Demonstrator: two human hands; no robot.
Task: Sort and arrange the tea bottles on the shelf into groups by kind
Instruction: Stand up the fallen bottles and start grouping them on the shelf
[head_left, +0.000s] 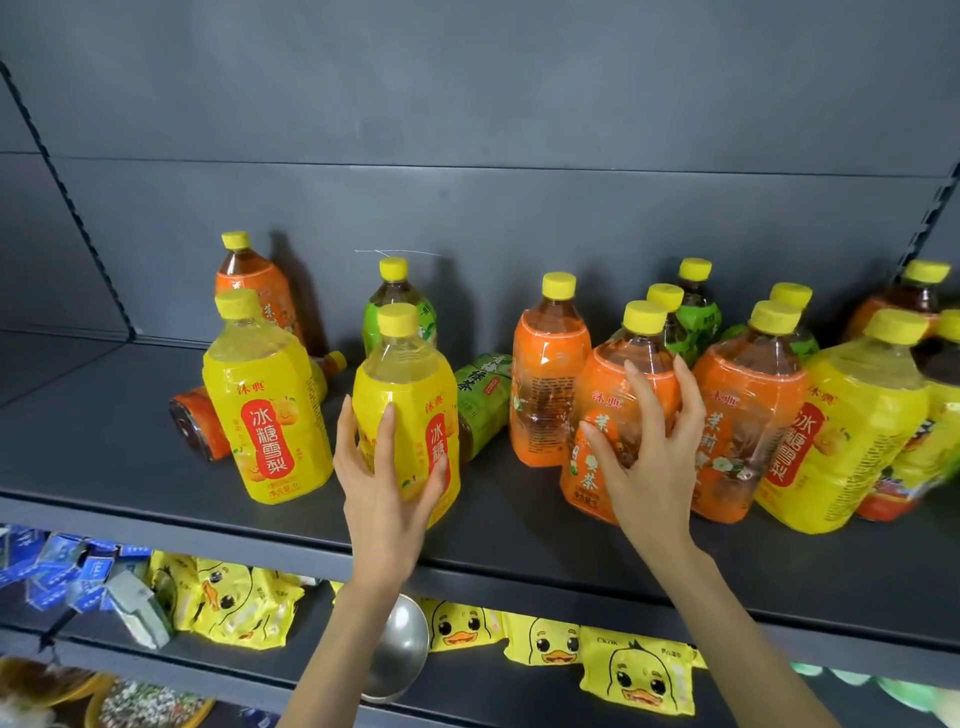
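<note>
Left hand (389, 483) grips the lower half of a yellow bottle (410, 374), which stands upright near the shelf (104, 447) front, left of centre. Right hand (649, 457) has its fingers spread wide and curled round an upright orange bottle (605, 400) at the front, right of centre. Green bottle (483, 400) lies on its side just behind the yellow one.

The left yellow bottle (267, 415) read 沐典 above a red panel with 冰糖雪梨. The middle yellow bottle (405, 395) showed 沐典 and 冰糖, the rest out of sight. The right yellow bottle (857, 415) bore 沐典 and 冰糖雪梨. The first orange bottle (610, 400) carried 沐典, 茉 and 茶; the second orange bottle (737, 410) carried 沐典 and 茉莉. The lying green bottle (483, 395) showed 茶. Finer print was illegible.
</note>
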